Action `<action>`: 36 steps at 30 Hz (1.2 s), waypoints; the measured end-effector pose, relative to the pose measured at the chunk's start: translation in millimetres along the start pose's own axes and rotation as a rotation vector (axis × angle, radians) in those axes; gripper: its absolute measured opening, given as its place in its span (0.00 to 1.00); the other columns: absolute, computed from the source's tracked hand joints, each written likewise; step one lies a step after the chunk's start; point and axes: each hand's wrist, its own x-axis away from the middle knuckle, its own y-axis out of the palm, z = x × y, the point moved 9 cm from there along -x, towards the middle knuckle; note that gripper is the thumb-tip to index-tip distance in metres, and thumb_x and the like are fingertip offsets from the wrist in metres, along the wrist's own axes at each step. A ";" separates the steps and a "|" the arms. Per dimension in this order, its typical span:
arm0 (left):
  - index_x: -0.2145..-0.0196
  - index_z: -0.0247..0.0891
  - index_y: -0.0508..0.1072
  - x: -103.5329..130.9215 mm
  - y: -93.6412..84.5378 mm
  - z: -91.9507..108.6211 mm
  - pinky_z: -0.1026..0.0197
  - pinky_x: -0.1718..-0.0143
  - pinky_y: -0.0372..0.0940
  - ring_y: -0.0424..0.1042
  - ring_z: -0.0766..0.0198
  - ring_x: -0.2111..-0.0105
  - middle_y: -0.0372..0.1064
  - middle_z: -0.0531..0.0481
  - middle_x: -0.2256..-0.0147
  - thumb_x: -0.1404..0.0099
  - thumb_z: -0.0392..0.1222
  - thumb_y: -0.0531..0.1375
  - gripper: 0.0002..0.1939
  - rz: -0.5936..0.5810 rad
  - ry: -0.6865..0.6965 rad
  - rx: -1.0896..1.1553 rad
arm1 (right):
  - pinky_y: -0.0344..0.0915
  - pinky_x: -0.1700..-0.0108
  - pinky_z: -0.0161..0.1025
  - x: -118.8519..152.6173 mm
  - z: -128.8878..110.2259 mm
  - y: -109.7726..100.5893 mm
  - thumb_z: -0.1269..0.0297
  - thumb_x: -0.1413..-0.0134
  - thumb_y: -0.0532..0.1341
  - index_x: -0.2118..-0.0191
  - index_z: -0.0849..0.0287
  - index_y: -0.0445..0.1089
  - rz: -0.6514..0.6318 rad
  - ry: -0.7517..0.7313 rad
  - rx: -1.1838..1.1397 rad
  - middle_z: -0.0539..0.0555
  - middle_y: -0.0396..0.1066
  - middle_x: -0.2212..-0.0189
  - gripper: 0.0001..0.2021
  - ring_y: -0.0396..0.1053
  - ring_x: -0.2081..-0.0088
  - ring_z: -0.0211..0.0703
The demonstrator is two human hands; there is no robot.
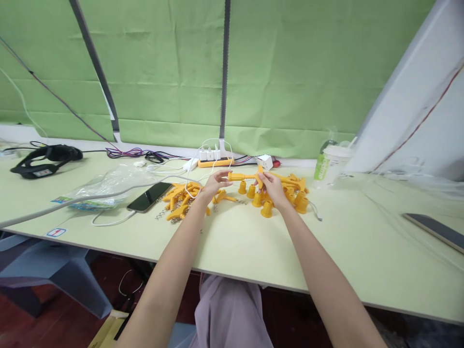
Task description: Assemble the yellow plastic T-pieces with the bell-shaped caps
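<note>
Between both hands, just above the table, a yellow plastic T-handled piece [248,177] is held level. My left hand [216,183] is closed at its left end, thumb and finger pinching it. My right hand [272,187] grips the crossbar end on the right, its fingers partly hidden. Beneath and beside the right hand stand several yellow cone-shaped caps [267,209]. Behind it lie assembled-looking yellow pieces [295,182]. Left of the left forearm is a pile of yellow handles [177,211], with several small metal springs [161,212] around it.
A phone [150,197] on a white cable and a clear plastic bag [105,186] lie left. A power strip [216,162] with plugs runs along the back. A lidded cup [332,166] stands at the back right; another phone [435,230] lies far right. A black headset [47,161] rests far left.
</note>
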 end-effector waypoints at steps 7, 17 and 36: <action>0.56 0.40 0.73 1.2 1.0 0.5 0.52 0.52 0.62 0.68 0.60 0.59 0.67 0.46 0.52 0.57 0.40 0.69 0.27 0.005 -0.021 -0.002 | 0.53 0.83 0.31 -1.3 4.4 -2.1 0.43 0.52 0.58 0.70 0.59 0.66 0.010 0.031 0.004 0.52 0.73 0.74 0.20 0.62 0.84 0.31; 0.57 0.40 0.74 -2.0 0.1 -2.2 0.52 0.54 0.62 0.68 0.59 0.59 0.69 0.47 0.55 0.58 0.40 0.70 0.27 -0.006 -0.012 0.008 | 0.53 0.83 0.31 -3.1 9.0 -2.2 0.43 0.50 0.56 0.69 0.58 0.67 -0.007 0.005 0.026 0.52 0.73 0.73 0.21 0.63 0.83 0.32; 0.57 0.39 0.72 0.3 -2.9 4.8 0.54 0.55 0.62 0.67 0.62 0.61 0.67 0.45 0.54 0.58 0.38 0.69 0.26 -0.006 0.009 -0.019 | 0.53 0.83 0.31 -0.5 6.1 2.1 0.45 0.51 0.58 0.69 0.59 0.67 -0.004 0.051 0.027 0.53 0.73 0.73 0.19 0.64 0.83 0.32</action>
